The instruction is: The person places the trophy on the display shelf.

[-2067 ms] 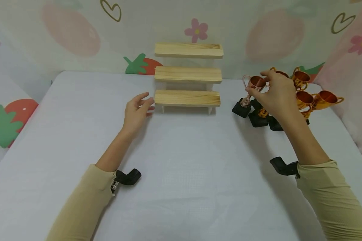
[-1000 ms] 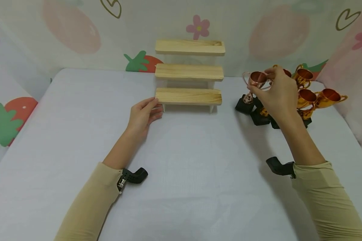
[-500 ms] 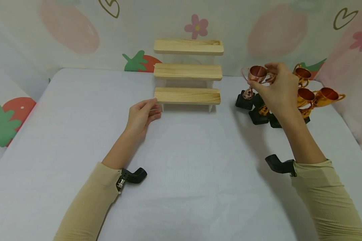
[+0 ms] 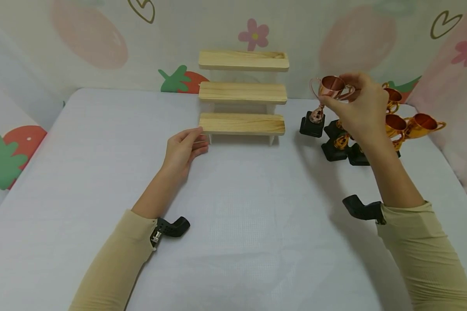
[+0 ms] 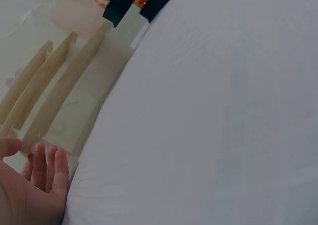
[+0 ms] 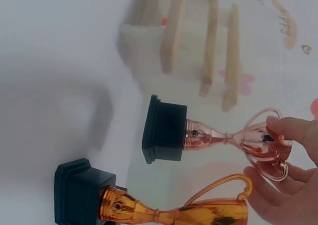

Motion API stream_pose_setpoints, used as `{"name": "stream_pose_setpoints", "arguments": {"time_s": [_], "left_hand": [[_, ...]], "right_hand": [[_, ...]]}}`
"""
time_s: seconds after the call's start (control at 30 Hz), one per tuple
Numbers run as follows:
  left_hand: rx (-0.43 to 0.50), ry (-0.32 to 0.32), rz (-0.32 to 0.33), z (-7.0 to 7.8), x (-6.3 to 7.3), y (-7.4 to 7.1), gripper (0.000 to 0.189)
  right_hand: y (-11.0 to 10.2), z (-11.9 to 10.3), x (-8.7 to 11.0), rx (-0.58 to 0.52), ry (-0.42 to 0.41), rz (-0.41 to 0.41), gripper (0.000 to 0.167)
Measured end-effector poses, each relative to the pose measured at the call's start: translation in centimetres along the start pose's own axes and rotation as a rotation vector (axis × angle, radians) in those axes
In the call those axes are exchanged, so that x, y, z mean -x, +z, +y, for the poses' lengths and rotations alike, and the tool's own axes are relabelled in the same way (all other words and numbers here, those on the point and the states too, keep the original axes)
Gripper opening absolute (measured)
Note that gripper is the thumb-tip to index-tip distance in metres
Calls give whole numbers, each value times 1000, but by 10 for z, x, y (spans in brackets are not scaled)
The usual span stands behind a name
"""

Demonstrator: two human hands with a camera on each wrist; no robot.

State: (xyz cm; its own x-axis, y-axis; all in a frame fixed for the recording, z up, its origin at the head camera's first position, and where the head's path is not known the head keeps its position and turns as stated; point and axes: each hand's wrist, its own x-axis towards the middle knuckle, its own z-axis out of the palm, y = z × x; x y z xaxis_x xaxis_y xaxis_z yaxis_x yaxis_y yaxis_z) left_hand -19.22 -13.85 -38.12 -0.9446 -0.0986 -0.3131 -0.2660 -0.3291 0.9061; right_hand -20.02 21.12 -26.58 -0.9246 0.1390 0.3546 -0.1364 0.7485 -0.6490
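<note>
My right hand grips the cup of a small rose-gold trophy, thumb on one side and fingers on the other. Its black base hangs just above the table, tilted a little in the head view. Behind and beside that hand stand several gold trophies on black bases, partly hidden by the hand and forearm. My left hand holds the left end of the lowest board of a three-tier wooden display stand. In the left wrist view the thumb and fingers lie on either side of that board's end.
A white cloth covers the table. Behind the stand rises a fabric backdrop printed with strawberries, flowers and hearts. Black camera mounts stick out from both wrists. The gold trophies stand close together at the back right.
The left hand has moved right onto the stand's lowest board and stays there. The right hand has raised the rose-gold trophy off the table, away from the gold ones.
</note>
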Motion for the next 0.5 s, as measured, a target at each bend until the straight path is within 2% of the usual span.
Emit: {"name": "stream_pose_setpoints", "arguments": {"time_s": [0.27,0.5], "left_hand": [[3,-3,-5,0,0,0,13],[-9,0,2,0,0,1,14]], "right_hand": [[-3,-7,-5,-52,-24,7,52],[-6,-14,-8,-63,-6,-11,56]]}}
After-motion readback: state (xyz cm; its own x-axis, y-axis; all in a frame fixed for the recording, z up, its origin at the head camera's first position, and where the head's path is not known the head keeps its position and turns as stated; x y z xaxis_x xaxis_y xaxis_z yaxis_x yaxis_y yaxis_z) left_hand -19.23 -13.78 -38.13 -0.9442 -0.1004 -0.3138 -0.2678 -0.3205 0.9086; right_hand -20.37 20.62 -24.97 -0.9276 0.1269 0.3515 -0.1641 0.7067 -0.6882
